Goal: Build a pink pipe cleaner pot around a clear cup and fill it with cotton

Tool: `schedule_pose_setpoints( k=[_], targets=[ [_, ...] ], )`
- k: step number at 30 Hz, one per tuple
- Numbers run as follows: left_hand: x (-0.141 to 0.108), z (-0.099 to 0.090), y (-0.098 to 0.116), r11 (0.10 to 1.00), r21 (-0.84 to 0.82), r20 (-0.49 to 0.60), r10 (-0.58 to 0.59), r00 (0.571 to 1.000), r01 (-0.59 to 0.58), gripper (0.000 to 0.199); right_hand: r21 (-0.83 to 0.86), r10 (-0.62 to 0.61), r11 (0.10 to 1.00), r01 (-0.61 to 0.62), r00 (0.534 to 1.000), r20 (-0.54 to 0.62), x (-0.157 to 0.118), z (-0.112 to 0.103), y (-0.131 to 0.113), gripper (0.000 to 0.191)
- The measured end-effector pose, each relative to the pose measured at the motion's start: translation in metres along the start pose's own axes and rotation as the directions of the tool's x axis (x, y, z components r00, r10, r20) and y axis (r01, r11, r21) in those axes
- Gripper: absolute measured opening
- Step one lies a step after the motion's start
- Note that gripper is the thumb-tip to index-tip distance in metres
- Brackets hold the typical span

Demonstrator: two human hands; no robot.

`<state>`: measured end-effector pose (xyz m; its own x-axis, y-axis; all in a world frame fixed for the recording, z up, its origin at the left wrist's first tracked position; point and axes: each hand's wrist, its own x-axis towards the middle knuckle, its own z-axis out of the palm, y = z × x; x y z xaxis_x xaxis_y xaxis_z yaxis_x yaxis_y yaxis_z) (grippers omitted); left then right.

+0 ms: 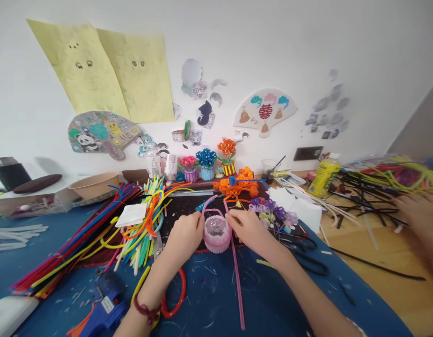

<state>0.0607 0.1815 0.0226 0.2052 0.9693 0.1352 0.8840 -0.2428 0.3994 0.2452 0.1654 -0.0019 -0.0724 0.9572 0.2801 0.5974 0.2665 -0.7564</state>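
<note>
A small pink cup (217, 244), made of ribbed pink material with a clear inside, stands on the blue table cover in front of me. My left hand (187, 232) is closed at the cup's left rim, pinching a pink pipe cleaner (238, 288). Across from it, my right hand (247, 228) also pinches pink pipe cleaner at the right rim. One long end hangs from the right hand towards me over the table; other pink lengths arch above the cup's far side. My fingertips are partly hidden behind my hands.
Pipe cleaner bundles (142, 243), scissors (157, 247) and a blue glue gun (109, 306) lie left. Behind stand flower pots (208, 173) and orange flowers (237, 185); purple flowers (274, 213) lie right. Another person's hand (418, 222) and a yellow bottle (324, 175) are farther right.
</note>
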Motion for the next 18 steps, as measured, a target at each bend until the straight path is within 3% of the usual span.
schedule_pose_setpoints(
  k=[4, 10, 18],
  targets=[
    [0.0, -0.002, 0.001, 0.994, -0.087, -0.04, 0.057, 0.998, -0.06, 0.029, -0.119, -0.06, 0.991, 0.055, 0.997, -0.043, 0.0, 0.0, -0.002, 0.026],
    [0.001, -0.004, -0.005, 0.965, -0.26, -0.082, 0.018, 0.996, -0.039, 0.038, -0.143, -0.046, 0.989, 0.036, 0.997, -0.066, 0.003, 0.0, 0.001, 0.032],
    [0.012, 0.006, -0.01, 0.974, -0.225, -0.038, -0.032, 0.999, 0.023, 0.028, -0.064, -0.007, 0.998, 0.008, 1.0, 0.007, 0.004, 0.004, 0.004, 0.041]
  ],
)
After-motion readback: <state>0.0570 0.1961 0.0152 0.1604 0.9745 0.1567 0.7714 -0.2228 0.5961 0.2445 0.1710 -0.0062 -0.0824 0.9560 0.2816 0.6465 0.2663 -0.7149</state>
